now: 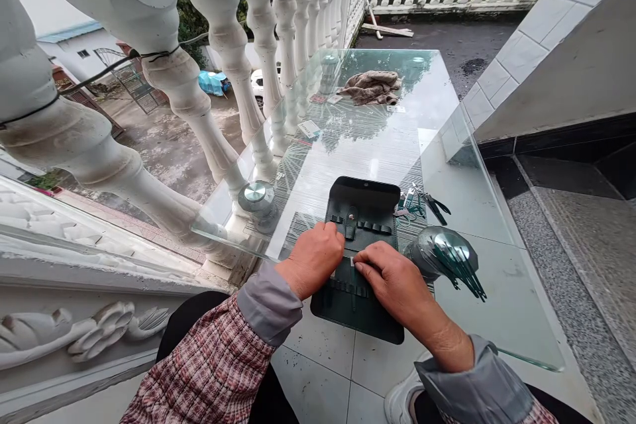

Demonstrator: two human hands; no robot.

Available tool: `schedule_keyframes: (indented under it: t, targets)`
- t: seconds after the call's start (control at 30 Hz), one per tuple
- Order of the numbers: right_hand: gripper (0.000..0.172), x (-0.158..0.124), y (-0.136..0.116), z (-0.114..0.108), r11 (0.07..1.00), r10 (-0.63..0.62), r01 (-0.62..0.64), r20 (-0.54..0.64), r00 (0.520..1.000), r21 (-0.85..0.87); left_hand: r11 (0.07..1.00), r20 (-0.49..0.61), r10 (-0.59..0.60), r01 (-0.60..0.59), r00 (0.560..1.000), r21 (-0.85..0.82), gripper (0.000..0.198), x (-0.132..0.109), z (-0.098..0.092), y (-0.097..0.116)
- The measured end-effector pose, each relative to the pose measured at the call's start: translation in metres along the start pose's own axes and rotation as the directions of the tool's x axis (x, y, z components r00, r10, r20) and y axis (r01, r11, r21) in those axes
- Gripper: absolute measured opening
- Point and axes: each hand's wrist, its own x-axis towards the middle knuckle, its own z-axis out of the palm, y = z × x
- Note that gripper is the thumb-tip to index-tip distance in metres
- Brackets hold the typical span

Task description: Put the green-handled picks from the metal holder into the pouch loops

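A black manicure tool case (365, 195) lies unfolded on the glass table, with rows of loops on both halves. My left hand (315, 255) is closed at its left edge, near the fold; its fingertips are mostly hidden. Between thumb and forefinger, my right hand (395, 278) pinches a slim green manicure tool (353, 278) with a pale end. The tool points down through the lower row of loops (348, 287). Right of the case lie small green-handled tools (410, 205) and dark-handled nippers (437, 207). Several thin green tools (457, 262) lie bunched beside my right hand.
The glass tabletop (377, 146) rests on round metal-topped legs, one (257, 197) at the left. A crumpled brown cloth (372, 87) and a small white packet (309, 129) lie farther back. White balusters (233, 66) line the left; a stone step (571, 238) is at right.
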Motion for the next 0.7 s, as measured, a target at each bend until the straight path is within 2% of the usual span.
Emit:
schedule_keyframes:
  t: [0.23, 0.43, 0.6, 0.7]
  targets:
    - [0.016, -0.0021, -0.0008, 0.0006, 0.995, -0.054, 0.058, 0.047, 0.997, -0.084, 1.000, -0.032, 0.006, -0.006, 0.999, 0.015, 0.014, 0.0002, 0.0029, 0.0000]
    - [0.019, -0.0031, -0.0015, 0.0008, 0.990, -0.047, 0.054, 0.059, 0.997, -0.133, 1.000, -0.036, 0.004, -0.004, 0.999, 0.008, 0.013, 0.0006, 0.0035, -0.0001]
    - [0.010, -0.0031, -0.0026, -0.0005, 0.988, -0.043, 0.053, 0.071, 0.997, -0.146, 1.000, -0.049, 0.015, -0.014, 0.999, 0.020, 0.014, 0.0005, 0.0051, -0.0003]
    - [0.012, -0.0028, -0.0028, -0.0014, 0.987, -0.031, 0.045, 0.094, 0.995, -0.153, 1.000, -0.048, 0.016, -0.016, 0.999, 0.018, 0.014, 0.0006, 0.0052, -0.0003]
